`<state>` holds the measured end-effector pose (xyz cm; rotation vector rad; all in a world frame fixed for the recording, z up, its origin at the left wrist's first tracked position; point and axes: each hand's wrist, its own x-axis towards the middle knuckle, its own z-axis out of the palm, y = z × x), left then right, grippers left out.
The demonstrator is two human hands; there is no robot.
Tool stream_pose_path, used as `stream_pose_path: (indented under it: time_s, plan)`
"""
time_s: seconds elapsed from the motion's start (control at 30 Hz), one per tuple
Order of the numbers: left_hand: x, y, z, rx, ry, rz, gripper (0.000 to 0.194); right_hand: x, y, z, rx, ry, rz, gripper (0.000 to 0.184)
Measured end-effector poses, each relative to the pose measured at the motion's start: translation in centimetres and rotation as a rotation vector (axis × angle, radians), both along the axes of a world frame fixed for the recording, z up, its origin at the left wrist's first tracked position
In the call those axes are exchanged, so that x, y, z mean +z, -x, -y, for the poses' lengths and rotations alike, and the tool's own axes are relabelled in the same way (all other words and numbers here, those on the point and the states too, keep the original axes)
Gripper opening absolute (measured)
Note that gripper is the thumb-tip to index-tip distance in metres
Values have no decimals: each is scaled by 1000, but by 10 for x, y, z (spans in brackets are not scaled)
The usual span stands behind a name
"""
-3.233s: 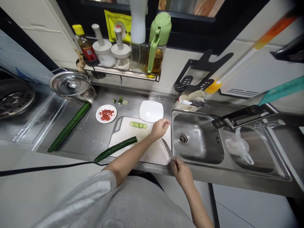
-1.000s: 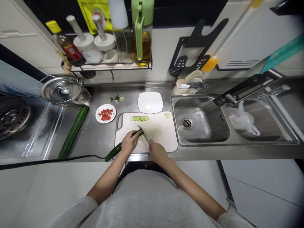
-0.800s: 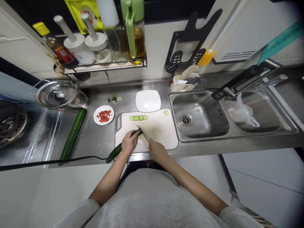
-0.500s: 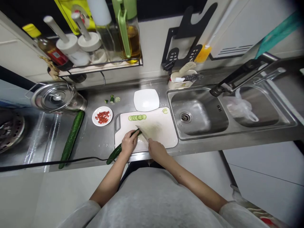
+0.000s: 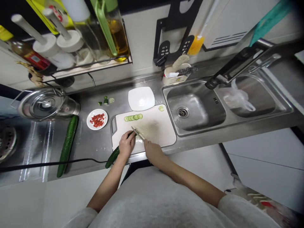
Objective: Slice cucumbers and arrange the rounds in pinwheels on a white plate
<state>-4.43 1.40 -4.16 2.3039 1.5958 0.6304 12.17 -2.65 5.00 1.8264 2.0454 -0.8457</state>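
My left hand [image 5: 126, 144] is closed round a dark green cucumber [image 5: 112, 157] that lies slantwise over the left front of the white cutting board [image 5: 163, 126]. In my right hand [image 5: 153, 152] is a kitchen knife [image 5: 138, 133], its blade at the cucumber's cut end beside my left fingertips. A short row of overlapping cucumber slices [image 5: 133, 117] lies toward the back of the board. A couple more slices [image 5: 161, 108] sit at its back right corner. The part of the cucumber under my left hand is hidden.
Behind the board stands a white square plate [image 5: 141, 98]. To the left are a small plate of chopped red pieces [image 5: 97, 119], cucumber ends [image 5: 105, 100], a whole cucumber [image 5: 67, 145] and a lidded steel pot [image 5: 49, 104]. A black cable [image 5: 59, 163] crosses the counter's front; a double sink [image 5: 197, 107] is at right.
My left hand went from the board's back right corner, where slices now lie, to the cucumber. The knife moved from the board's right edge to the cucumber's cut end. The view has tilted.
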Motion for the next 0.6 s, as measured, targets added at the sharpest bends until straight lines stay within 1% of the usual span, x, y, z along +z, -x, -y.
stream_pose_path:
  time_s: [0.17,0.4,0.6]
  plan:
    - [1,0,0,3,22,-9,29,7,0,-2,5,14,6,28]
    - [1,0,-2,-11,8,0,29,3,3,-3,-5,3,-7,30]
    - [1,0,-2,-8,-21,-15,27,7,5,-5,-25,29,3,30]
